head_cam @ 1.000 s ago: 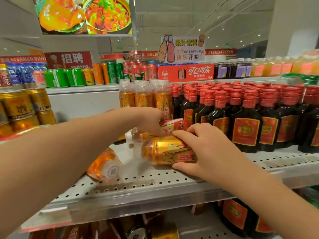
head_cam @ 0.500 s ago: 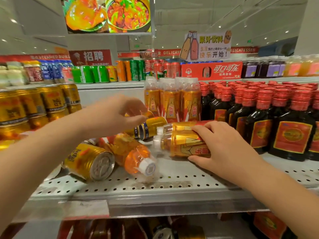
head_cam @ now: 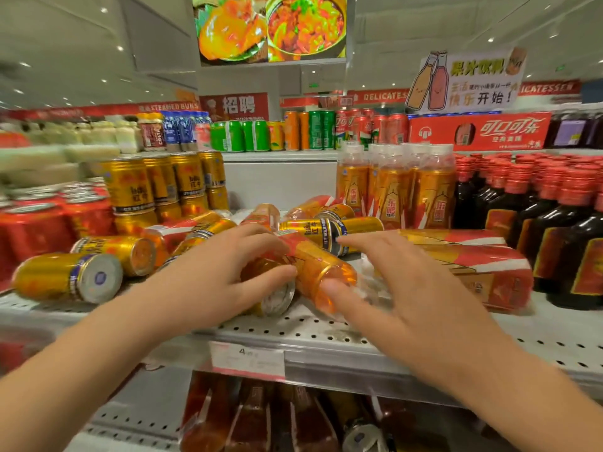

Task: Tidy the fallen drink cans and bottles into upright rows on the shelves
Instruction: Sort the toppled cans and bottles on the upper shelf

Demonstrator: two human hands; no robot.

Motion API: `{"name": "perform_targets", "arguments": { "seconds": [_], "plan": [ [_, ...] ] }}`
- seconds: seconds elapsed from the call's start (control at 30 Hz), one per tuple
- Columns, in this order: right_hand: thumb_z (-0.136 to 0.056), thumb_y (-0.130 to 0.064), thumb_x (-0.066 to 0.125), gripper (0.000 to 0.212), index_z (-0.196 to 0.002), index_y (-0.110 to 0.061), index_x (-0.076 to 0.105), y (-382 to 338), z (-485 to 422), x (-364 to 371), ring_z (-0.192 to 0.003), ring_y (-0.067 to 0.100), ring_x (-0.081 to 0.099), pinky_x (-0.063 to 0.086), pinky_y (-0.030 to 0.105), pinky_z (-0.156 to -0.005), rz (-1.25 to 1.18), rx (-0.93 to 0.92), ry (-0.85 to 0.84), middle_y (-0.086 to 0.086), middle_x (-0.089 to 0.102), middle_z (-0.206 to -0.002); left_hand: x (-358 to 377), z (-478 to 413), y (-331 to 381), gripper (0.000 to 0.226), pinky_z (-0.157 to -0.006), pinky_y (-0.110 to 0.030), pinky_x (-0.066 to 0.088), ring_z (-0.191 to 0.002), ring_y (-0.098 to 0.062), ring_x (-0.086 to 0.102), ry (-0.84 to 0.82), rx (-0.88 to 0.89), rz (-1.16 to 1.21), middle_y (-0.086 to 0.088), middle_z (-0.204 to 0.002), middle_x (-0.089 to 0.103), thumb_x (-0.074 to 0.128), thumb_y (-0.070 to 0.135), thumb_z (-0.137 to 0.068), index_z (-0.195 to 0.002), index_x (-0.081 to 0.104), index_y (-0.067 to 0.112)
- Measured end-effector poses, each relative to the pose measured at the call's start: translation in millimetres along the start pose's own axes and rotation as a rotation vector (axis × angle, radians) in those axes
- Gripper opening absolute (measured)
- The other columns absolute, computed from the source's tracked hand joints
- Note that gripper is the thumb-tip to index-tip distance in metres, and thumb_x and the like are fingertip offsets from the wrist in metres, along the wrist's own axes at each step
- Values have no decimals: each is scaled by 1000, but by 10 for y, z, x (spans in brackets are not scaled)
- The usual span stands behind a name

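Golden cans [head_cam: 68,277] lie toppled across the shelf [head_cam: 326,334], so we judge most remains. Our left hand [head_cam: 222,282] curls its fingers round a fallen orange bottle [head_cam: 326,269]; our right hand [head_cam: 401,282] has its fingers splayed beside it.

- Fallen cans [head_cam: 68,280]: gold, blue band, silver ends.
- Fallen bottles [head_cam: 313,265]: orange, with gold-and-red labels.
- Upright bottles [head_cam: 580,243] at the shelf's right edge: dark, red caps.
- Shelf [head_cam: 326,327]: pale grey, dotted with holes.
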State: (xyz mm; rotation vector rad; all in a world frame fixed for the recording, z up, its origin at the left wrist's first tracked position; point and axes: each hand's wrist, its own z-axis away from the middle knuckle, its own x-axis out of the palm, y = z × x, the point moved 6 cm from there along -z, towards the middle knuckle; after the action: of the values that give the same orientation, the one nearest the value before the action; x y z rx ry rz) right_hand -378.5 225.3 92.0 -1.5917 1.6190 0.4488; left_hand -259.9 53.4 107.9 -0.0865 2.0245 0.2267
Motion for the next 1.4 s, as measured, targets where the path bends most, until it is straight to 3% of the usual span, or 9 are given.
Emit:
{"name": "perform_targets", "arguments": {
  "seconds": [0.23, 0.37, 0.6, 0.77, 0.83, 0.93, 1.0, 1.1, 1.4],
  "plan": [
    [-81, -80, 48, 83, -149, -48, 12, -60, -24, 405, -115, 5, 52, 42, 17, -82, 86, 53, -99, -19, 44, -138, 45, 251, -91, 66, -108, -15, 30, -130, 12, 37, -33, 8, -10, 32, -139, 43, 42, 79, -88, -144, 45, 43],
    [-83, -70, 57, 72, -145, -54, 24, 71, -43, 411, -94, -3, 49, 35, 6, -65, -1, 98, -111, -28, 49, -119, 98, 290, -135, 73, -107, -5, 18, -136, 16, 23, -67, 28, -27, 35, -147, 30, 50, 78, -85, -150, 31, 49],
    [-74, -77, 59, 63, -132, -73, 35, 343, 224, -155, -117, -21, 44, 45, 16, -79, -162, 137, -44, -47, 47, -128, 82, 100, 85, 72, -105, -2, 18, -134, 15, 28, 21, 79, -14, 34, -146, 35, 48, 77, -87, -151, 27, 49],
    [-71, -89, 54, 70, -136, -65, 43, 539, 571, -539, -119, -25, 43, 45, 12, -74, -55, 204, -52, -47, 49, -129, 228, -322, 513, 66, -112, -20, 14, -130, -1, 33, -10, 235, -190, 20, -144, 46, 50, 72, -90, -147, 40, 40],
    [-69, -88, 58, 76, -139, -59, 45, 731, 771, -665, -121, -18, 47, 52, 25, -79, -39, 263, -36, -41, 52, -131, 308, -407, 623, 68, -109, -15, 6, -127, 2, 33, -71, 268, -156, 23, -141, 48, 44, 78, -88, -146, 36, 44],
    [-76, -67, 75, 77, -144, -40, 50, 897, 836, -785, -126, 1, 55, 54, 41, -95, -26, 181, -33, -21, 59, -137, 438, -463, 753, 69, -108, -18, 31, -124, 8, 43, -148, 267, -28, 31, -143, 43, 46, 81, -85, -145, 26, 53],
    [-86, -49, 75, 62, -142, -34, 52, 1026, 888, -863, -128, 5, 55, 49, 24, -101, -56, 183, -27, -11, 60, -139, 509, -488, 821, 68, -93, -12, 43, -116, 11, 48, -166, 242, 79, 36, -137, 40, 51, 81, -82, -141, 25, 58],
    [-76, -80, 62, 66, -135, -56, 47, 1013, 978, -900, -121, -18, 49, 38, -7, -78, 34, 251, -147, -37, 54, -132, 587, -501, 895, 65, -87, -19, 52, -110, 11, 52, -137, 215, 189, 35, -129, 40, 56, 80, -79, -136, 33, 58],
    [-79, -66, 61, 62, -138, -52, 49, 1302, 971, -1031, -133, -15, 29, 27, 12, -98, 162, 158, -64, -38, 40, -139, 734, -388, 1022, 62, -77, -22, 60, -108, 5, 57, 15, 95, 370, 30, -125, 40, 63, 78, -76, -130, 40, 56]
  ]
}}
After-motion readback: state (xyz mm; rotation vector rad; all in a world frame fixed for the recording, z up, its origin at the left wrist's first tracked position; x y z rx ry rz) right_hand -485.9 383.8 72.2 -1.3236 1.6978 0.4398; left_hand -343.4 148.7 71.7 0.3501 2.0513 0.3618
